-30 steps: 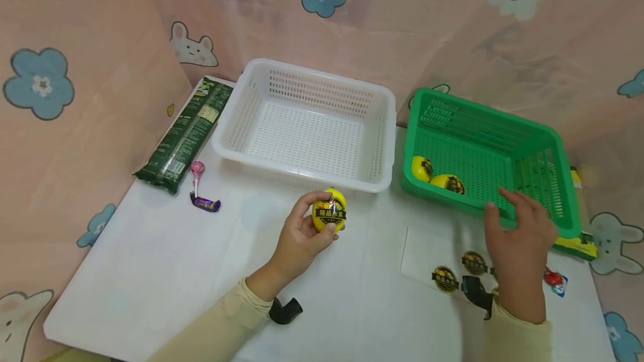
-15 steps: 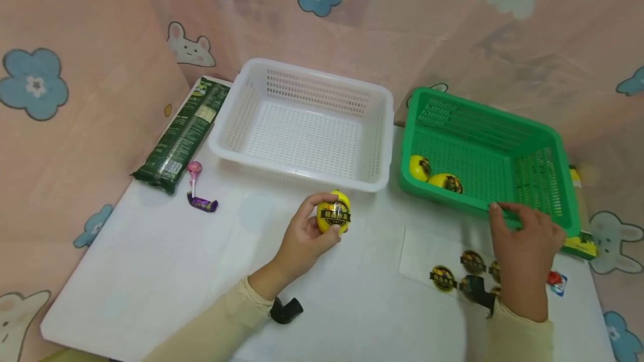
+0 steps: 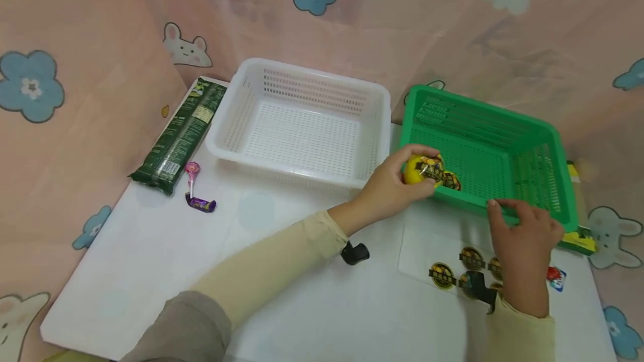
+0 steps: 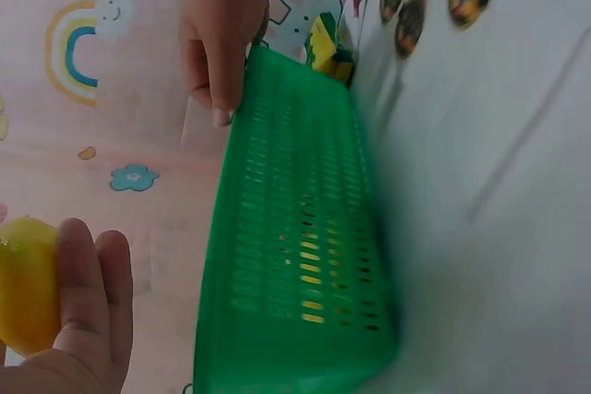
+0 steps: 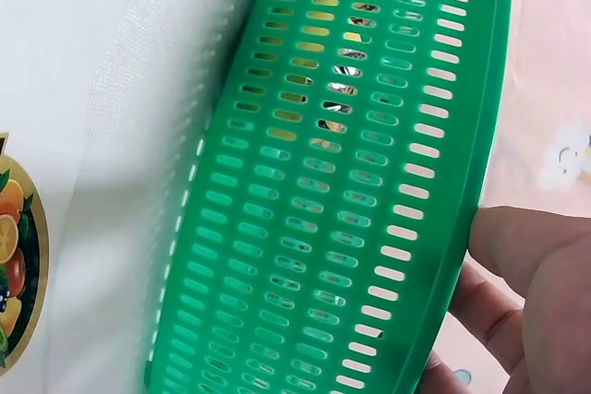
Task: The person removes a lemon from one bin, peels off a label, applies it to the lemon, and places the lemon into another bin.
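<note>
My left hand (image 3: 387,189) holds a yellow lemon (image 3: 424,170) bearing a black-and-gold sticker, between thumb and fingers. It is over the front left corner of the green basket (image 3: 483,169). In the left wrist view this lemon (image 4: 26,285) is above and apart from the basket rim. Another stickered lemon (image 3: 453,181) in the basket shows only in part behind it; more yellow shows through the slots in the right wrist view. My right hand (image 3: 528,239) pinches the basket's front rim, thumb (image 5: 517,237) outside.
A white basket (image 3: 297,167) stands left of the green one. Fruit stickers (image 3: 443,276) lie on a clear sheet in front. Farther left are a dark green packet (image 3: 181,133), a pink lollipop (image 3: 192,168) and a purple candy (image 3: 201,204). A yellow-green packet (image 3: 578,242) lies partly under the green basket.
My left hand has carried the lemon right and away from me, from in front of the white basket to over the green one. My right hand has taken hold of the green basket's rim.
</note>
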`<state>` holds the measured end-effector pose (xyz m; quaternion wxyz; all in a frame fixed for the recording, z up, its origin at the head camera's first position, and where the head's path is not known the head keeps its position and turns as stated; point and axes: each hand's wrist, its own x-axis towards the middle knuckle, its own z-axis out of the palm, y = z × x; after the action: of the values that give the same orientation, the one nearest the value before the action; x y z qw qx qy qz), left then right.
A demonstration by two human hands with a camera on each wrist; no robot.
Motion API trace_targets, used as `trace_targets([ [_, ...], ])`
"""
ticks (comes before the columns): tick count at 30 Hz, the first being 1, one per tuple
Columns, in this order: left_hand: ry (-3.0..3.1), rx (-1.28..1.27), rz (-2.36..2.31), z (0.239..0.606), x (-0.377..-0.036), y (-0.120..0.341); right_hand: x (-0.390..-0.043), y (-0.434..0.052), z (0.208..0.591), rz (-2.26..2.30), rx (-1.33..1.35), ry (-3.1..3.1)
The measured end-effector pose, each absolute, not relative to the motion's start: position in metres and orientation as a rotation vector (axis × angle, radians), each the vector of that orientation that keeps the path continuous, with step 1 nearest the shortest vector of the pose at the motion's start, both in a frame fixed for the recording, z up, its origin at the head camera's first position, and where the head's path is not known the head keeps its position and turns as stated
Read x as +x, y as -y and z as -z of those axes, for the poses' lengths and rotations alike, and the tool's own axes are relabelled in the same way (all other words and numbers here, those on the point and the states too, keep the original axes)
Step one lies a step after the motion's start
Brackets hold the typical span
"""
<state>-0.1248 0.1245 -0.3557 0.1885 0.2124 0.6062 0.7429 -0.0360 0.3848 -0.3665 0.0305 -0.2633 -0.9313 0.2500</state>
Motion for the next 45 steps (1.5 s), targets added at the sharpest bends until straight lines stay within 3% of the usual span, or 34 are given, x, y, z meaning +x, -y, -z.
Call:
trace_targets([
  [11,-1.932,0.239,-1.795,0.342,-0.181,-0.205,-0.037,-0.384,0.364,-0.763,-0.758,2.896],
  [20,-1.66,-0.067,-1.815,0.355,-0.198,-0.213,-0.037,-0.384,0.367,-0.784,-0.697,2.915],
  [37,-1.804,0.066,-1.83,0.348,-0.19,-0.204,-0.043,-0.382,0.362,-0.781,-0.749,2.917],
  [45,-1.979,0.355,-1.821,0.33,-0.179,-0.147,-0.048,-0.387,0.367,-0.77,-0.719,2.886],
])
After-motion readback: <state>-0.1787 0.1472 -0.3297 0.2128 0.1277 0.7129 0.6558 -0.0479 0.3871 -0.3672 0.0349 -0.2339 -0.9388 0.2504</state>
